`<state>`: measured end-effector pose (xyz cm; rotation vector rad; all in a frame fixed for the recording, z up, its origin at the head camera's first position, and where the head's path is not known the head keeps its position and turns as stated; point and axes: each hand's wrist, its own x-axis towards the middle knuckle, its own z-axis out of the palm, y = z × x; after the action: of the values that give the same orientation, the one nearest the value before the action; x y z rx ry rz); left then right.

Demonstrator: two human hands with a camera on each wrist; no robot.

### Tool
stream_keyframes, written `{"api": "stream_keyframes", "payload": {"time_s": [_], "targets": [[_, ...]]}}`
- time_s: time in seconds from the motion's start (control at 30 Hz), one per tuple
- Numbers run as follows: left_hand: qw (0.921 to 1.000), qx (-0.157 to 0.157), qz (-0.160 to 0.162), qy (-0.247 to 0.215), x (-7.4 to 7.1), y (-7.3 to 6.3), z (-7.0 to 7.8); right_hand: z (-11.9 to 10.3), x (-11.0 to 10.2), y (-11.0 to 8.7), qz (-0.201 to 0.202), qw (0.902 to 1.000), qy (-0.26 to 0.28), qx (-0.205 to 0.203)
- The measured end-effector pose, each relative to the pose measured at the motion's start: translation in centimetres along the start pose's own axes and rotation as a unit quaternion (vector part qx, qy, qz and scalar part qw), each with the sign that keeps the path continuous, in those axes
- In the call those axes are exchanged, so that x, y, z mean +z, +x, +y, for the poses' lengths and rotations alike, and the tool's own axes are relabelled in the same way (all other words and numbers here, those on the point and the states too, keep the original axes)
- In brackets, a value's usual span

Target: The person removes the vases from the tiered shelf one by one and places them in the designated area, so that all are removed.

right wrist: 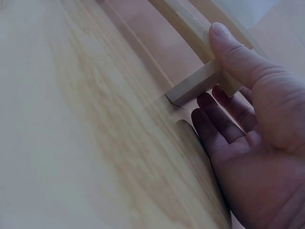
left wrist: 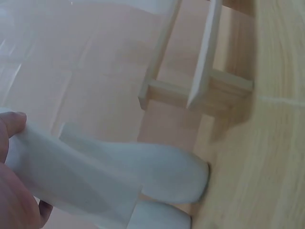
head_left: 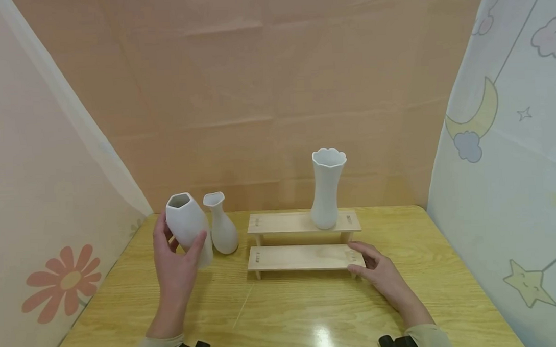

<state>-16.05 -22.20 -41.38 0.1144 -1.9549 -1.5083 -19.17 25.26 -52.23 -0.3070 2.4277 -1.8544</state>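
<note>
My left hand (head_left: pixel 177 269) grips a white faceted vase (head_left: pixel 186 220), tilted, with its angular mouth facing up. The thumb lies on its near side and the fingers go round the left. In the left wrist view the vase (left wrist: pixel 76 176) slants across the lower left. Just right of it stands a slim-necked white vase (head_left: pixel 224 231). The lower part of another white vase (left wrist: pixel 159 217) shows below the held one. My right hand (head_left: pixel 385 277) holds the right end of a two-step wooden stand (head_left: pixel 304 257), thumb at the front, fingers curled round the end.
A tall white vase (head_left: pixel 326 192) with a scalloped rim stands on the stand's upper step, towards the right. The wooden table (head_left: pixel 283 311) meets an orange-brown backdrop (head_left: pixel 267 117) behind, with patterned cloth walls (head_left: pixel 504 196) at both sides.
</note>
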Motion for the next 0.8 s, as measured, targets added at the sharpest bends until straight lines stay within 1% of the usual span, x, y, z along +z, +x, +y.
{"api": "stream_keyframes", "payload": {"time_s": [0.23,0.5,0.63,0.8], "targets": [[0.9999,0.005,0.008,0.002,-0.7,0.3,-2.2,-0.1,0.1,0.1,0.004,1.0000,-0.001,-0.001],[1.0000,-0.002,0.000,-0.005,-0.9,0.2,-4.9,0.0,-0.2,0.2,0.005,0.9999,-0.010,-0.007],[0.9999,-0.002,0.001,-0.011,-1.1,0.1,-5.7,0.0,-0.2,0.2,0.002,0.9999,-0.010,-0.004],[0.9997,-0.024,-0.004,-0.007,-1.4,0.2,-6.3,0.1,-0.2,0.1,0.002,0.9999,-0.013,-0.002]]}}
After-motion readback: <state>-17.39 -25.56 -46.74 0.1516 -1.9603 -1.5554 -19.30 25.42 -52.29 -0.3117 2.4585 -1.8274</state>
